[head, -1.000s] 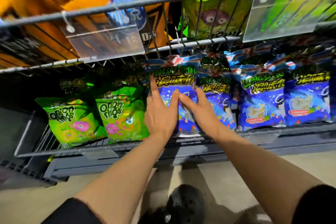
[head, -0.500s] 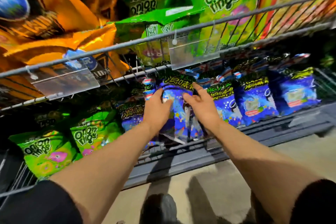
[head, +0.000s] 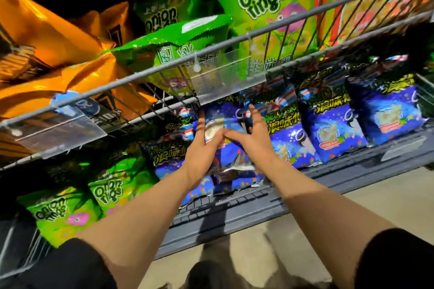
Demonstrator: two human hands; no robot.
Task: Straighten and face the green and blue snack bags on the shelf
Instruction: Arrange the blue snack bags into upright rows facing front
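Both hands reach into the lower wire shelf [head: 234, 213] at the centre of the frame. The left hand [head: 202, 148] lies with straight fingers flat against the face of a glossy blue snack bag [head: 225, 119], and the right hand [head: 254, 137] spreads its fingers over the same bag's right side; the two thumbs nearly meet. The bag stands tilted among crinkled foil bags of the same blue print, which run in a row to the right [head: 328, 129]. Another blue bag [head: 232, 178] lies flat at the shelf's front edge under the wrists. At lower left stand shiny green onion rings bags [head: 110, 190]. On the grey wire shelf above [head: 281, 26], larger green bags [head: 265, 0] and orange bags [head: 47, 37] lean, with clear plastic price tag holders [head: 225, 77] clipped to its rail.
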